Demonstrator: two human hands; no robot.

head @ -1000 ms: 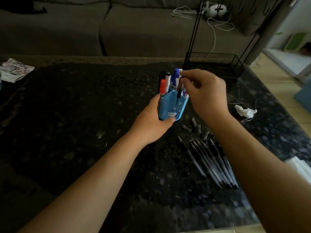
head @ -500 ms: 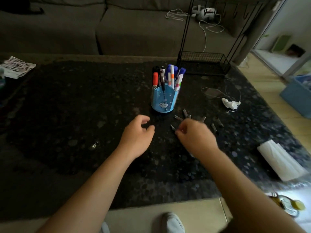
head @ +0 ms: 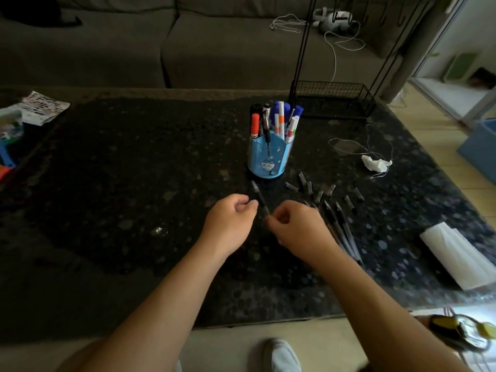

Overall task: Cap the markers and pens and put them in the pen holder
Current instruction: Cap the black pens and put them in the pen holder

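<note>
Head view, nearest zone: a light floor strip with a grey shoe (head: pixel 281 355) lies on the near side of the dark speckled table (head: pixel 107 210), whose glossy top fills most of the frame. Above the table's near half, the left hand (head: pixel 228 224) is loosely curled, its fingertips at the barrel of a dark pen (head: pixel 259 197); whether it actually grips the barrel cannot be told. The right hand (head: pixel 298 229) pinches the pen's lower end between thumb and fingers, and the pen angles up toward the blue pen holder (head: pixel 269 157). Right of the right hand, a row of dark pens (head: pixel 342 228) lies on the table, partly hidden by the wrist. Between that row and the pen holder, loose caps (head: pixel 308 187) are scattered on the surface. The pen holder stands upright past the hands, already filled with capped markers (head: pixel 280 119) in red, black, blue and white. On the table, right of the holder, rest a crumpled white scrap (head: pixel 375 164) with thin cord and, nearer, a folded white tissue (head: pixel 456 259). Left of the holder, at the table's far corner, lies a printed paper (head: pixel 44 107). Behind the holder stands a black wire rack (head: pixel 332 99). Beyond the table a grey sofa (head: pixel 161 49) carries white cables.
</note>
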